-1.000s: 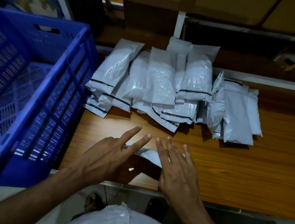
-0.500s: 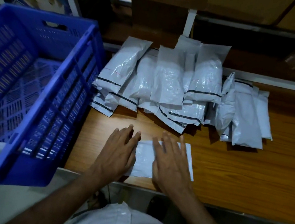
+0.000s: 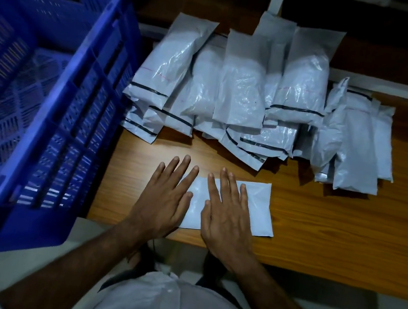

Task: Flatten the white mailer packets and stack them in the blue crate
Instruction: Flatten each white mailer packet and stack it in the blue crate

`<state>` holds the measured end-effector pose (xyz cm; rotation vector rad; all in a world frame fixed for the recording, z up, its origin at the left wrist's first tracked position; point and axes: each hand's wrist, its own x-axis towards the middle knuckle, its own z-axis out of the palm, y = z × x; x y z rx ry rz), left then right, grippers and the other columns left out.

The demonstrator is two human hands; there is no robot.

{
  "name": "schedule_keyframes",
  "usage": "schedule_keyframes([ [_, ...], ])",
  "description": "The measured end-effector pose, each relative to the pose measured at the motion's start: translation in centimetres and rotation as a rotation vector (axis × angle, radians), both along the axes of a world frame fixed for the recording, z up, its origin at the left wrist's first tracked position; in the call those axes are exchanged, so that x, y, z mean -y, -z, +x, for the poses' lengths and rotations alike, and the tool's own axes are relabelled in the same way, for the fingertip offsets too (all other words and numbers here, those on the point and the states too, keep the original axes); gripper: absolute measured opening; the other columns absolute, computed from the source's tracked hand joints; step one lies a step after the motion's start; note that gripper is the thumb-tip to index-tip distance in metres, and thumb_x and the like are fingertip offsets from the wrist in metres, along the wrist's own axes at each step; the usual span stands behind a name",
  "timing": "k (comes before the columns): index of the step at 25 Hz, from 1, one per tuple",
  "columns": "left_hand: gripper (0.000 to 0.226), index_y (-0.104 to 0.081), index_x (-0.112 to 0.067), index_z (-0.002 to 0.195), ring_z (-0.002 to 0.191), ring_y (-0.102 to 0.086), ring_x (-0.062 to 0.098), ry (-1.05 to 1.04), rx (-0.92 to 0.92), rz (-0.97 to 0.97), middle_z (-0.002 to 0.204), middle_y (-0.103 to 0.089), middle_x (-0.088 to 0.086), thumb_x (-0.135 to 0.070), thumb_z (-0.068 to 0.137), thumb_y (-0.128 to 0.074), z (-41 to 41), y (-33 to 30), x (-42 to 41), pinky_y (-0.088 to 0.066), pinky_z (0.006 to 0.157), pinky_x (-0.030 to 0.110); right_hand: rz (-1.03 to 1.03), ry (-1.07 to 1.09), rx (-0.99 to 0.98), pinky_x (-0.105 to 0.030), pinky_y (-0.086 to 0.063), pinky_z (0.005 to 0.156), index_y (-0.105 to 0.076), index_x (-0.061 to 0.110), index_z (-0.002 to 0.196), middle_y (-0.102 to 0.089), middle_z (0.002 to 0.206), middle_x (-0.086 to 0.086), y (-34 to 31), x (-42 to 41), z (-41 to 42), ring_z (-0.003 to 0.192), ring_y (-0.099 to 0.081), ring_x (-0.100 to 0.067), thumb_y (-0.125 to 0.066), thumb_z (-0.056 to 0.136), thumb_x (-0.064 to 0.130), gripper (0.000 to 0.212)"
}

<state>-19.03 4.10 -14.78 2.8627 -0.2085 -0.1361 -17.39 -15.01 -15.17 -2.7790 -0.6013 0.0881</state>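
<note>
1. At the desk's near edge, about midway along it, one white packet [image 3: 227, 204] lies flat with its long side along that edge.
2. The left hand [image 3: 167, 201] rests palm down on the packet's left end, fingers straight and spread, fingertips reaching past it onto the desk [image 3: 343, 239].
3. The right hand [image 3: 228, 215] lies palm down on the packet's middle, fingers straight; neither hand curls round anything.
4. A second ago the packet was mostly hidden and lifted under both hands; half a second ago it was already flat, and since then the hands have spread a little wider.
5. Behind it, towards the desk's far edge, a heap of filled packets [image 3: 244, 86] lies overlapping, several with a dark stripe near one end.
6. A smaller bunch of packets [image 3: 356, 147] sits just right of the heap, touching it.
7. The blue crate [image 3: 53, 117] stands off the desk's left edge, tilted in view; its floor shows through the slots, and whether any packet lies inside cannot be told.
</note>
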Motion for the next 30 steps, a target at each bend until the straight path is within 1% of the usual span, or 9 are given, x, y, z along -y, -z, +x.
schedule_keyframes([
  [3, 0.065, -0.009, -0.018, 0.164, 0.157, 0.013, 0.026, -0.007, 0.021, 0.020, 0.170, 0.008, 0.012, -0.042, 0.106, -0.025, -0.1, -1.1, 1.6, 0.007, 0.126, 0.049, 0.062, 0.060, -0.027, -0.058, -0.013, 0.127, -0.029, 0.018, 0.163, -0.012, 0.173, -0.011, -0.5, 1.1, 0.0, 0.161, -0.004, -0.023, -0.028, 0.106, 0.039, 0.061],
  [6, 0.065, -0.014, -0.020, 0.164, 0.158, 0.007, 0.027, 0.112, 0.019, 0.007, 0.171, 0.003, 0.012, -0.047, 0.105, -0.025, -0.4, -0.8, 5.1, -0.002, 0.126, 0.053, 0.033, 0.223, -0.025, -0.059, -0.006, 0.128, -0.026, 0.021, 0.164, -0.006, 0.174, -0.011, -0.7, 4.9, 0.8, 0.161, 0.000, -0.024, -0.023, 0.105, 0.048, 0.065],
  [8, 0.064, -0.019, -0.021, 0.163, 0.158, 0.000, 0.026, 0.124, -0.001, 0.024, 0.171, -0.002, 0.009, -0.048, 0.105, -0.023, -0.3, -0.2, 5.8, -0.009, 0.125, 0.054, -0.029, 0.206, 0.001, -0.058, -0.011, 0.128, -0.021, 0.020, 0.166, -0.002, 0.174, -0.012, -0.2, 6.8, 1.0, 0.161, 0.000, -0.026, -0.023, 0.105, 0.051, 0.068],
  [12, 0.062, -0.017, -0.021, 0.163, 0.158, 0.000, 0.023, 0.100, -0.012, 0.048, 0.171, -0.001, 0.008, -0.045, 0.106, -0.026, 0.0, 0.2, 5.9, -0.007, 0.127, 0.051, -0.064, 0.151, 0.043, -0.055, -0.011, 0.129, -0.019, 0.017, 0.166, -0.002, 0.174, -0.014, 0.4, 7.1, 1.0, 0.161, -0.002, -0.027, -0.027, 0.107, 0.045, 0.066],
  [16, 0.072, -0.005, -0.023, 0.164, 0.157, 0.013, 0.021, 0.146, -0.078, -0.032, 0.171, 0.012, 0.006, -0.059, 0.105, -0.023, 0.4, -1.2, 5.1, -0.001, 0.127, 0.053, -0.038, 0.147, 0.027, -0.054, -0.007, 0.129, -0.017, 0.018, 0.166, 0.001, 0.174, -0.013, 0.3, 7.3, 1.1, 0.161, 0.003, -0.025, -0.032, 0.107, 0.044, 0.066],
  [19, 0.094, 0.007, -0.026, 0.163, 0.154, 0.024, 0.020, 0.198, -0.143, 0.062, 0.168, 0.023, 0.003, -0.080, 0.096, -0.029, -0.6, -2.3, 1.6, 0.009, 0.125, 0.047, 0.083, 0.022, -0.042, -0.050, 0.003, 0.130, -0.014, 0.024, 0.167, 0.003, 0.175, -0.008, 0.0, 7.8, 0.6, 0.161, 0.007, -0.020, -0.040, 0.105, 0.053, 0.073],
  [23, 0.077, -0.010, -0.022, 0.164, 0.158, 0.001, 0.027, 0.227, -0.105, 0.154, 0.171, 0.002, 0.008, -0.069, 0.104, -0.020, -1.4, -1.9, 0.0, -0.014, 0.127, 0.051, 0.078, -0.265, -0.065, -0.051, -0.001, 0.130, -0.012, 0.025, 0.167, 0.001, 0.175, -0.006, -0.5, 6.9, -0.8, 0.161, 0.006, -0.018, -0.050, 0.099, 0.062, 0.087],
  [25, 0.070, -0.021, -0.020, 0.162, 0.156, -0.013, 0.030, 0.234, -0.092, 0.131, 0.169, -0.012, 0.010, -0.062, 0.107, -0.019, -1.0, -2.3, 0.1, -0.022, 0.125, 0.052, 0.076, -0.223, -0.039, -0.051, -0.004, 0.130, -0.011, 0.025, 0.167, -0.002, 0.175, -0.007, -0.5, 5.9, -0.9, 0.161, 0.002, -0.019, -0.053, 0.098, 0.055, 0.086],
  [30, 0.072, -0.014, -0.026, 0.162, 0.156, -0.010, 0.020, 0.204, -0.066, 0.162, 0.168, -0.009, 0.004, -0.068, 0.104, -0.014, -1.5, -4.7, -0.5, -0.013, 0.127, 0.043, 0.057, -0.137, 0.016, -0.046, -0.005, 0.129, -0.017, 0.024, 0.166, -0.020, 0.172, -0.009, -2.4, 4.5, 0.4, 0.159, -0.020, -0.024, -0.062, 0.083, 0.019, 0.095],
])
